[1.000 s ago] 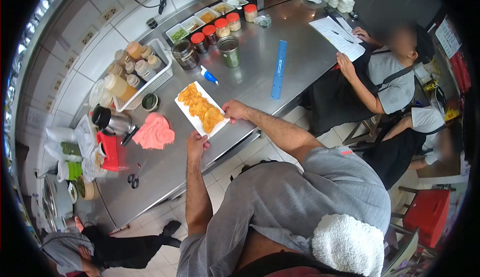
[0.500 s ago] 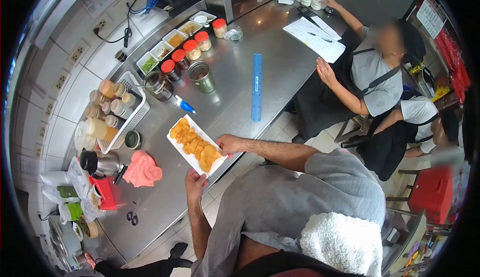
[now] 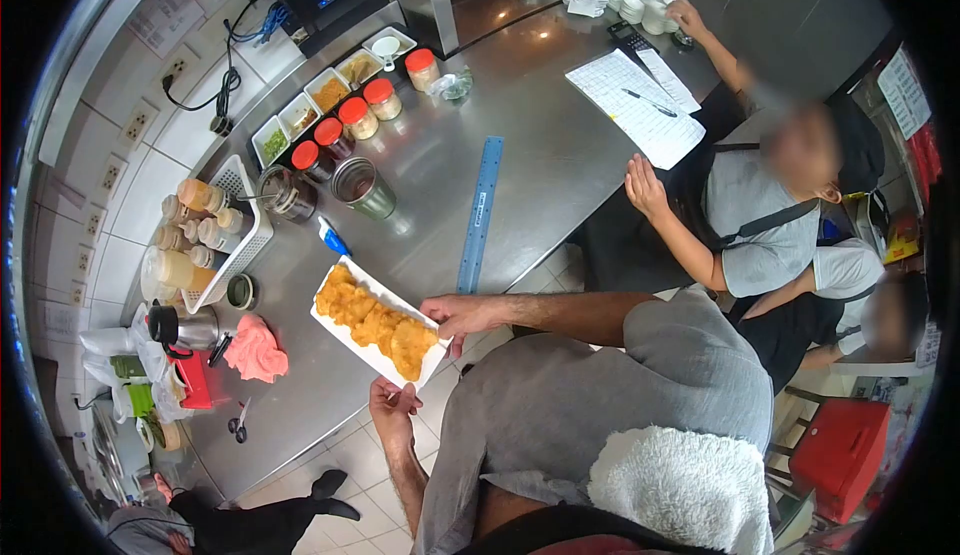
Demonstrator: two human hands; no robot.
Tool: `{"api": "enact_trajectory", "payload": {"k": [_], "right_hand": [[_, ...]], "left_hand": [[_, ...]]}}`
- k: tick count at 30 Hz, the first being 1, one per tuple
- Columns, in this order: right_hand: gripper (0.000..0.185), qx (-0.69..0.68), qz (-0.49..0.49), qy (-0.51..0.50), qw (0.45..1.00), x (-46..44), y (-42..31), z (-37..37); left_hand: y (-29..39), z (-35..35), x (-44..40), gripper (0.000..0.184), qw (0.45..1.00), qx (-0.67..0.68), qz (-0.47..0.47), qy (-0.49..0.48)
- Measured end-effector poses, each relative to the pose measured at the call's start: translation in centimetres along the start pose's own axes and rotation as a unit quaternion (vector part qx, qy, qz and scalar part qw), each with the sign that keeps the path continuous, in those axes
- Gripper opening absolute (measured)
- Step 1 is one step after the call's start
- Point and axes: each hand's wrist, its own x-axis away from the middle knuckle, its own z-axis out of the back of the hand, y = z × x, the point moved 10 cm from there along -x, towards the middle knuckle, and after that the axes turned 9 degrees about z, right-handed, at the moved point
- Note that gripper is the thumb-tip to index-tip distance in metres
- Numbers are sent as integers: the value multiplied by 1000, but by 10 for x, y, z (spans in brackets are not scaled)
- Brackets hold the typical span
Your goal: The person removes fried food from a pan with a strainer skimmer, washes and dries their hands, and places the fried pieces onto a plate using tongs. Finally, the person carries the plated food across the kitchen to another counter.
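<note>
A long white food tray point(image 3: 362, 349) carries a row of golden fried pieces point(image 3: 374, 321). It is held near the counter's front edge, tilted diagonally in view. My right hand point(image 3: 458, 315) grips its right end, with the thumb and fingers closed at the rim. My left hand point(image 3: 393, 405) pinches the near corner from below. A blue-capped squeeze tube point(image 3: 332, 239) lies just beyond the tray's far end. The blue ruler point(image 3: 481, 213) rests on the steel counter beyond my right hand.
Jars with red lids point(image 3: 357, 117), a metal cup point(image 3: 363, 189) and a white basket of bottles point(image 3: 262, 225) line the back. A pink cloth point(image 3: 256, 348) and scissors point(image 3: 238, 423) lie left. At right, a co-worker's hand point(image 3: 646, 185) is by written sheets point(image 3: 640, 105).
The tray, in both my hands, has shifted slightly left and down in view. My view has turned a little. The co-worker's far hand stays by the small white cups.
</note>
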Motion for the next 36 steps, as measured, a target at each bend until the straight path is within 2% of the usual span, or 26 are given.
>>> {"api": "enact_trajectory", "payload": {"k": [1,4,9,15,18,20,24,30,36], "right_hand": [[38,-62,6,-4,998,2,-9,-3],[42,-77,47,37,995,22,-28,2],[40,-96,98,96,986,54,-42,16],[40,-191,209,200,938,100,-61,42],[41,-183,230,238,926,117,-68,58],[39,-190,267,267,906,128,-76,75],[38,-187,308,304,882,147,-97,116],[39,-145,342,318,873,164,-128,201],[38,-122,355,363,853,172,-144,296]], "left_hand": [[8,-2,-1,23,1000,-2,0,-1],[19,-18,4,24,1000,-10,3,-5],[34,-48,-4,24,997,-22,-8,-73],[62,-95,-14,30,983,-80,-18,-162],[81,-123,-18,33,976,-82,-45,-199],[89,-138,-21,40,968,-83,-78,-225],[93,-146,-27,43,971,-86,-97,-202],[56,-118,-53,43,988,-53,-75,-127],[20,-66,-63,39,998,11,-59,35]]}}
